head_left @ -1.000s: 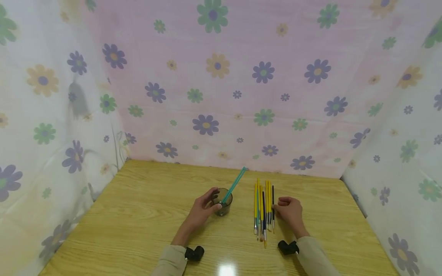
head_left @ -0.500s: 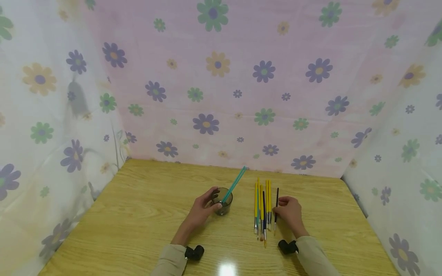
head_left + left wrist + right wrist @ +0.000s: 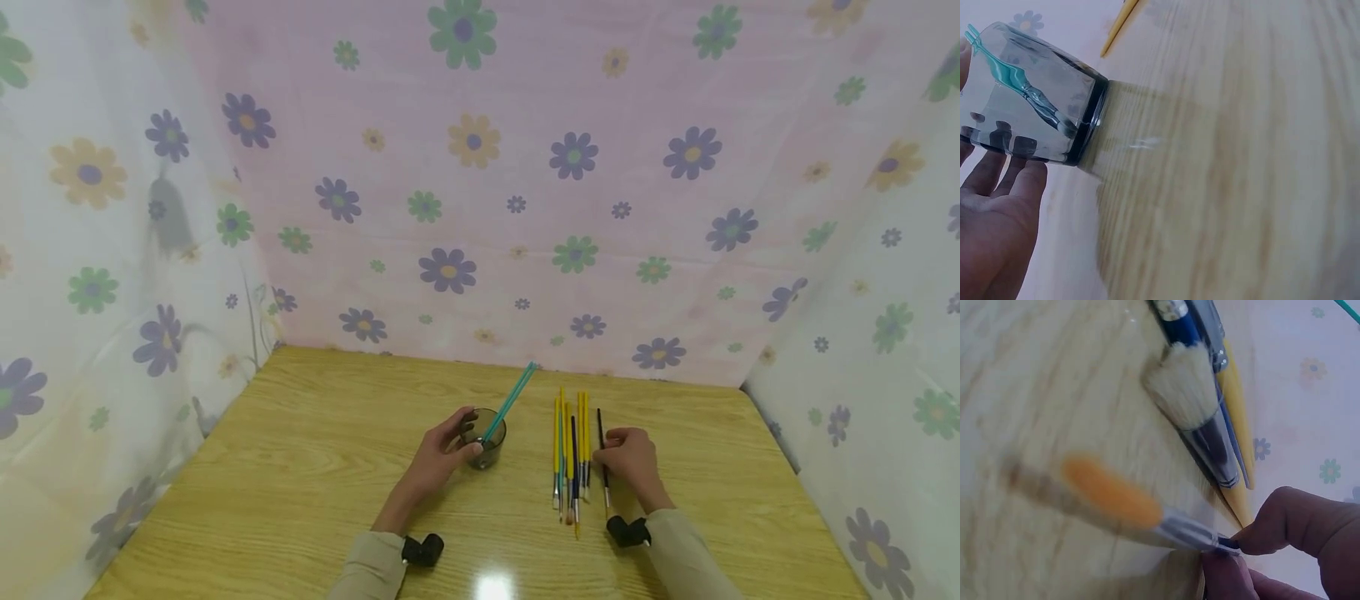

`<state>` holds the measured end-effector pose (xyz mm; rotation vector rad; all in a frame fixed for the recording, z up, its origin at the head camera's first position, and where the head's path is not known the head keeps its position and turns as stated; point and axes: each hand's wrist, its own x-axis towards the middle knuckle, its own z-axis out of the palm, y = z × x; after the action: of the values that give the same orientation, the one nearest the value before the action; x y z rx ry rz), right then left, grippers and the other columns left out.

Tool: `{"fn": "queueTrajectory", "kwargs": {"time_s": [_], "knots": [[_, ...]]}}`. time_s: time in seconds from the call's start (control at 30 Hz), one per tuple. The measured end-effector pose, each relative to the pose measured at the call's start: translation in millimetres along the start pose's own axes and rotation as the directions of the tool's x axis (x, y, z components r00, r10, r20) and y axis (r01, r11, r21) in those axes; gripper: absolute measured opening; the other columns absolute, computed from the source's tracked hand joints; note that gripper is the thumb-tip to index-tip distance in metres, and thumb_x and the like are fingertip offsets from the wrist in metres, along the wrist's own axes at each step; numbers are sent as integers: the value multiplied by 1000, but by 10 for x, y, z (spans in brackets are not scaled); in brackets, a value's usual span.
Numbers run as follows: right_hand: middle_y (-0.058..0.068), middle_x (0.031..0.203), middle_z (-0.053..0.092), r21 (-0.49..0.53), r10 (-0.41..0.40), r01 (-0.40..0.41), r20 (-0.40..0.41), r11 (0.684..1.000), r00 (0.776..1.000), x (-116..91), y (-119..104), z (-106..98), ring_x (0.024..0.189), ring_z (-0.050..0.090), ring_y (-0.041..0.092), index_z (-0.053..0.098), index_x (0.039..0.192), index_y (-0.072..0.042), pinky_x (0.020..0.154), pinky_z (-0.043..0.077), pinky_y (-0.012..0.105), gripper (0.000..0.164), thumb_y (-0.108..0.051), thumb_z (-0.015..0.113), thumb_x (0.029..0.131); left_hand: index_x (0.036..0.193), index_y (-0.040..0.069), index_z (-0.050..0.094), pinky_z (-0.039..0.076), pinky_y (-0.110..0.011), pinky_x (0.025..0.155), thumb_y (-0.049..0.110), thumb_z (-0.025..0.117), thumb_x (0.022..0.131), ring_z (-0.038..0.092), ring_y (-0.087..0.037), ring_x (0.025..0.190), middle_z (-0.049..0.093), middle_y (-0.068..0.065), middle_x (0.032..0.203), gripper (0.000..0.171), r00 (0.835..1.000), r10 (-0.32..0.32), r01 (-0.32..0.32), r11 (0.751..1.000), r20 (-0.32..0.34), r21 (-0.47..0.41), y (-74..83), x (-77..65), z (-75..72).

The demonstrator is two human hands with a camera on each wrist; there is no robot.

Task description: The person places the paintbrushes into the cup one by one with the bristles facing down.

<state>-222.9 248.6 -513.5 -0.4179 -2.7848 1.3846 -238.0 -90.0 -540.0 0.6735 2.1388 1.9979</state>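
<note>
My left hand grips a smoky clear glass standing on the table, thumb on the near side and fingers on the far side. Teal-handled paintbrushes lean in it, handles up and to the right; a bristle end shows through the wall in the left wrist view. Between thumb and fingers, my right hand pinches a dark thin paintbrush. Its orange bristles appear just over the tabletop in the right wrist view. Left of that hand lies a row of paintbrushes with yellow, teal and dark handles.
Under everything is a wood-grain table. Flower-print cloth hangs behind it and along both sides. A black wrist camera sits by the left sleeve, another camera by the right.
The dark paintbrush has come away from the row to the right, pinched by my right hand, and its bristle end now tilts toward the right wrist. My left hand and the glass stay put.
</note>
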Motion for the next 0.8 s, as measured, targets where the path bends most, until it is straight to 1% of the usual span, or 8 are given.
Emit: {"fn": "queueTrajectory", "kwargs": {"time_s": [0.2, 0.33, 0.4, 0.6, 0.73, 0.8], "knots": [[25, 107, 71, 95, 44, -45, 19, 994, 999, 31, 73, -32, 91, 69, 28, 66, 123, 13, 73, 61, 34, 45, -4, 75, 82, 158, 0, 31, 29, -58, 121, 13, 66, 100, 36, -40, 147, 39, -24, 157, 69, 1000, -14, 14, 1000, 1, -12, -19, -3, 1], [24, 110, 70, 189, 82, -88, 41, 978, 996, 26, 109, -61, 92, 67, 22, 64, 127, 13, 73, 59, 28, 46, -2, 74, 84, 158, 1, 31, 30, -57, 121, 14, 66, 100, 36, -39, 147, 39, -23, 157, 69, 1000, -13, 13, 1000, 1, -7, -33, 2, -3], [25, 112, 68, 234, 92, -103, 58, 967, 994, 10, 109, -79, 91, 67, 19, 62, 129, 14, 74, 60, 29, 48, 0, 73, 84, 158, 1, 32, 30, -57, 121, 14, 66, 100, 37, -39, 147, 40, -23, 157, 68, 1000, -14, 14, 1000, -3, -6, -30, 2, -6], [23, 118, 66, 349, 100, -132, 106, 928, 989, -12, 146, -87, 88, 67, 13, 57, 135, 12, 77, 63, 32, 51, 2, 73, 87, 158, 2, 33, 30, -55, 121, 14, 66, 100, 37, -38, 147, 40, -22, 157, 67, 1000, -26, 26, 1000, -5, -10, -9, -4, -4], [19, 121, 64, 429, 97, -147, 135, 891, 986, -23, 178, -77, 88, 68, 12, 53, 140, 11, 78, 63, 31, 54, 1, 72, 90, 158, 2, 33, 30, -55, 121, 14, 66, 100, 37, -37, 147, 40, -22, 157, 67, 999, -34, 34, 999, -7, -8, 0, -4, 2], [19, 123, 63, 478, 89, -148, 143, 866, 986, -31, 181, -69, 88, 69, 12, 51, 142, 10, 79, 63, 31, 55, 1, 70, 91, 158, 2, 33, 30, -55, 121, 14, 66, 100, 38, -37, 147, 40, -22, 157, 67, 999, -34, 34, 999, -11, -5, -3, -1, 3]]}}
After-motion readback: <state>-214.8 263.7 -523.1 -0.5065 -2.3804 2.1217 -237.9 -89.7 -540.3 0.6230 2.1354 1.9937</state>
